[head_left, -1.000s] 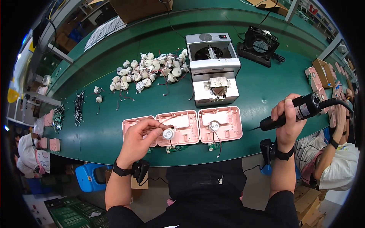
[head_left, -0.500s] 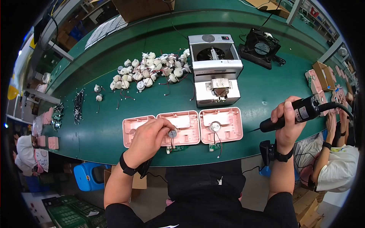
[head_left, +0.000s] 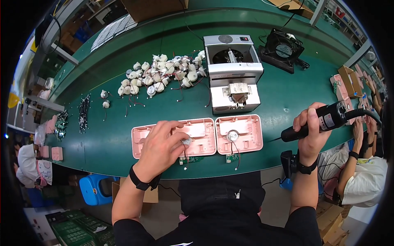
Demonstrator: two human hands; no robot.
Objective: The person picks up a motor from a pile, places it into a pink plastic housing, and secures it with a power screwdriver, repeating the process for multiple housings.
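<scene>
Setting that motor (head_left: pixel 186 141) level helps imo, your right hand (head_left: pixel 310 137) gripping the screwdriver (head_left: pixel 329 117), can't tell if your left hand (head_left: pixel 156 146) pinches.

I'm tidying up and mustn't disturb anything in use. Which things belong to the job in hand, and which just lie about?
Apparently in the job:
silver motor at the left hand, in the middle pink shell
pink shell to its right
black electric screwdriver in the right hand
pile of white-capped motors

Apparently just there:
black fan
blue stool
far cardboard box
</scene>
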